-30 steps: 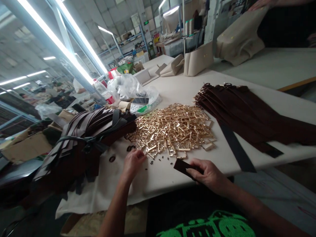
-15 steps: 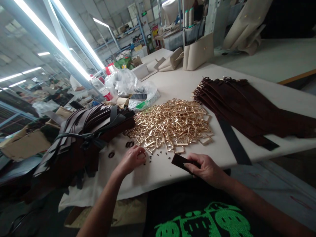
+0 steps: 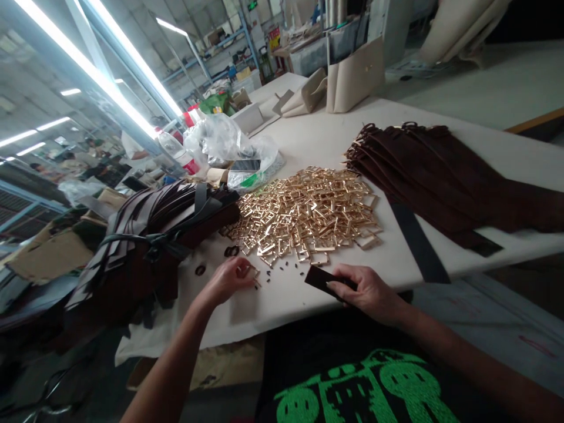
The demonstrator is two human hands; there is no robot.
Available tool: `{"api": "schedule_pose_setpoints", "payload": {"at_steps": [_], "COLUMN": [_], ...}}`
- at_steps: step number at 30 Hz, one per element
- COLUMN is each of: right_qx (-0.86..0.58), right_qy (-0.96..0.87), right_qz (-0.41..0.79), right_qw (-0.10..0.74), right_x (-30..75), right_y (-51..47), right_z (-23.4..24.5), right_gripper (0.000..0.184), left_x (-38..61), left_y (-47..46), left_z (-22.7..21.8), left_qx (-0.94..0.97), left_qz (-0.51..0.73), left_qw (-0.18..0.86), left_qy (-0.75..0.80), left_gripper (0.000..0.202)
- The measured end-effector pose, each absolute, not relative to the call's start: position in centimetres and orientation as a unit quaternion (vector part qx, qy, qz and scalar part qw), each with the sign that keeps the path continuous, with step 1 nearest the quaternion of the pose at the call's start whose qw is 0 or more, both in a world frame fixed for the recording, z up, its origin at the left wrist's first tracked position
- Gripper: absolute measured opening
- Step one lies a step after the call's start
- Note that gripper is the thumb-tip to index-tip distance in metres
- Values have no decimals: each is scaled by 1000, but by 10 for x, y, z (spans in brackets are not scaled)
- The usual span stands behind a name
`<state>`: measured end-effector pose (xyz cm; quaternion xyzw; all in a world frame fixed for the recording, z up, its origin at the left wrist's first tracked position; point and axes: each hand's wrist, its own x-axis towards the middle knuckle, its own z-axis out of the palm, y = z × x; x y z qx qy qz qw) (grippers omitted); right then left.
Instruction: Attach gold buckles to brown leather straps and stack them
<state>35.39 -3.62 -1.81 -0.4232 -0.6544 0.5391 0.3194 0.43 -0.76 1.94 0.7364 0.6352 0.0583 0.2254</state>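
My left hand [image 3: 229, 277] pinches a gold buckle [image 3: 250, 272] at the near edge of a big heap of gold buckles [image 3: 308, 212] on the white table [image 3: 317, 144]. My right hand [image 3: 368, 292] is closed on the end of a dark brown strap [image 3: 321, 277] near the table's front edge. A fan of finished brown straps [image 3: 436, 176] lies to the right of the heap. A tied bundle of brown straps [image 3: 154, 235] lies to the left. Small dark bits are scattered between my hands.
A clear plastic bag [image 3: 238, 150] with a phone on it sits behind the heap, beside bottles [image 3: 176, 154]. Beige bag parts [image 3: 352, 79] stand at the table's far end. A black strap [image 3: 418, 247] lies across the front right. Cardboard [image 3: 48, 255] lies at left.
My left hand has picked one buckle from the heap's edge and drawn it toward me. My right hand stays on the strap end. The view has tilted down a little.
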Motion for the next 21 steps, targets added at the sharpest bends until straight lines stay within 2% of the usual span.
{"api": "schedule_pose_setpoints", "payload": {"at_steps": [4,9,12,16,21], "right_qx": [-424,-428,-427,-422,-415], "right_qy": [-655,-654,-656,-662,-672], "right_qz": [533,536,534,524,514], "right_qw": [326,319,320,331,336], "right_x": [354,354,354,355,356], "right_y": [-37,-38,-38,-37,-37], "right_z": [-18,-22,-23,-20,-19], "right_gripper": [26,24,24,24,25], "left_x": [18,27,30,39,47], "left_y": [6,19,16,0,-13], "left_z": [31,34,36,43,54], "left_qx": [781,774,760,749,744], "left_qz": [-33,-88,-102,-105,-88], "left_qw": [193,226,227,232,224], "left_qy": [593,586,601,611,624], "left_gripper": [16,19,22,7,2]}}
